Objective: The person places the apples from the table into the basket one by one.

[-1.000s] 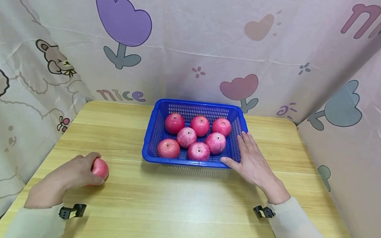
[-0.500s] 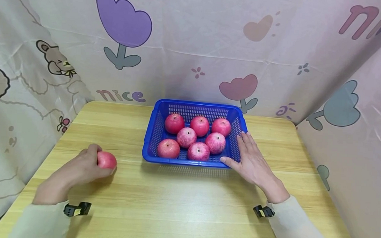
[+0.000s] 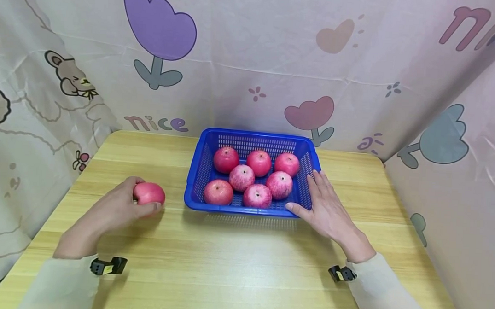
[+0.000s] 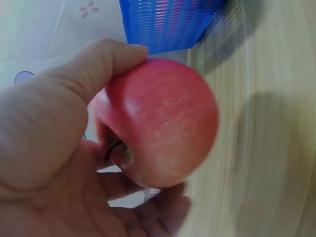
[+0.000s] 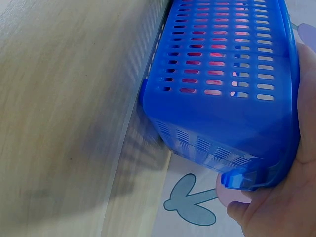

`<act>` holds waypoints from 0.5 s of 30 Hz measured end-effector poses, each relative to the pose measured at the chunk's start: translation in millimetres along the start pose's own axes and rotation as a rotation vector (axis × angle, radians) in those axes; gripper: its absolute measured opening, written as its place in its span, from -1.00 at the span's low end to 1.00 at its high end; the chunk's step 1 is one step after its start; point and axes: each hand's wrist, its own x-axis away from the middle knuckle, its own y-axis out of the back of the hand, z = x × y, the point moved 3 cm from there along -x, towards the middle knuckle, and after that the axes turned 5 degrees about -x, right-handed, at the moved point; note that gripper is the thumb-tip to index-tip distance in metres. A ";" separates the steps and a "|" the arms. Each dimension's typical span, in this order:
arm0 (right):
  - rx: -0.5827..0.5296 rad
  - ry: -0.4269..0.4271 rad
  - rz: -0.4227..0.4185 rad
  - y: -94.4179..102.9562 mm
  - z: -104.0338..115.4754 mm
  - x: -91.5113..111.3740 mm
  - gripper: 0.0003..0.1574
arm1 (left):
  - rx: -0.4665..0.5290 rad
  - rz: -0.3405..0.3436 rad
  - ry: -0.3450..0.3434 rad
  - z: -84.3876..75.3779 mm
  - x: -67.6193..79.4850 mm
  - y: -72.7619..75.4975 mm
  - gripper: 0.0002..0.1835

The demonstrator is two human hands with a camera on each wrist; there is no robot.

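Note:
My left hand (image 3: 118,209) holds a red apple (image 3: 149,194) left of the basket, thumb on one side and fingers on the other. In the left wrist view, the apple (image 4: 168,121) hangs over the wooden table with its shadow apart from it, and its stem hollow faces the palm. My right hand (image 3: 330,211) rests on the front right corner of a blue plastic basket (image 3: 241,210), its fingers extended along the right rim and its thumb on the front rim. Several red apples (image 3: 258,196) stand apart or touching inside the basket.
The basket stands near the back of the wooden table (image 3: 225,273). A printed cloth (image 3: 244,43) hangs behind the table and down both sides. A small black camera (image 3: 109,266) sits at the left wrist, with another black camera (image 3: 342,274) at the right.
My left hand has moved right and farther back with the apple, coming nearer the basket. My right hand and the basket have stayed in place.

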 end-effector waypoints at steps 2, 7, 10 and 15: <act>0.003 0.001 0.003 0.1 0.1 -0.4 0.40 | 0.016 -0.035 -0.007 -1.0 -1.2 2.3 0.07; 0.009 -0.001 0.008 0.1 0.2 -1.2 0.40 | 0.098 -0.109 -0.011 -5.2 -3.9 8.0 0.10; 0.007 -0.004 0.010 0.1 0.5 -1.0 0.40 | 0.157 -0.139 -0.021 -10.8 -5.2 10.7 0.09; 0.008 -0.003 0.006 -0.3 0.9 -0.5 0.40 | 0.218 -0.177 -0.019 -22.5 -7.0 14.1 -0.02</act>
